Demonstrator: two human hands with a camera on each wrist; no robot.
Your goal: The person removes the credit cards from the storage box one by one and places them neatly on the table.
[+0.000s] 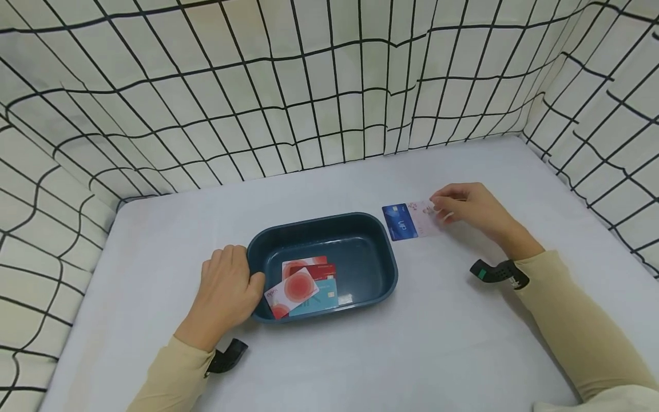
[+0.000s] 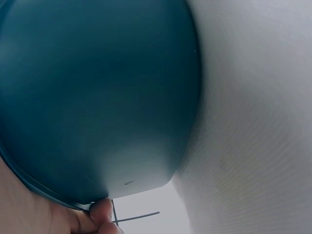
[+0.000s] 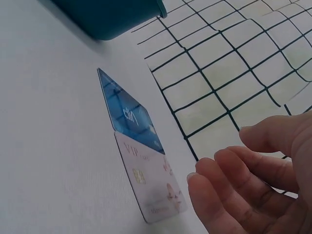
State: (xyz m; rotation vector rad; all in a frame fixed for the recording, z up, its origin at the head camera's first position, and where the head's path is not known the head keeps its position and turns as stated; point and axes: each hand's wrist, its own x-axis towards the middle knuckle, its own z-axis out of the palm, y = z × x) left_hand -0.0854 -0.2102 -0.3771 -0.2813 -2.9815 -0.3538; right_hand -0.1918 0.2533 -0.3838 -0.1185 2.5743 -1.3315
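My left hand (image 1: 223, 289) grips the left rim of a dark teal plastic tub (image 1: 360, 266); the left wrist view shows fingertips (image 2: 101, 210) curled at its edge. Inside the tub, at the left, several plastic cards overlap: a white one with a red circle (image 1: 297, 290) on top, a light blue card (image 1: 326, 297), a red card (image 1: 325, 270) and another partly covered. Right of the tub lie a blue VIP card (image 3: 129, 114) and a pale pink VIP card (image 3: 148, 178), edges meeting. Beside the pink card, my right hand (image 1: 476, 212) hovers with loosely bent fingers, holding nothing.
A white cloth (image 1: 437, 343) covers the table. Pale walls with a black grid net (image 1: 329, 97) rise along the back and both sides. Black wrist bands (image 1: 499, 272) stick out from both sleeves.
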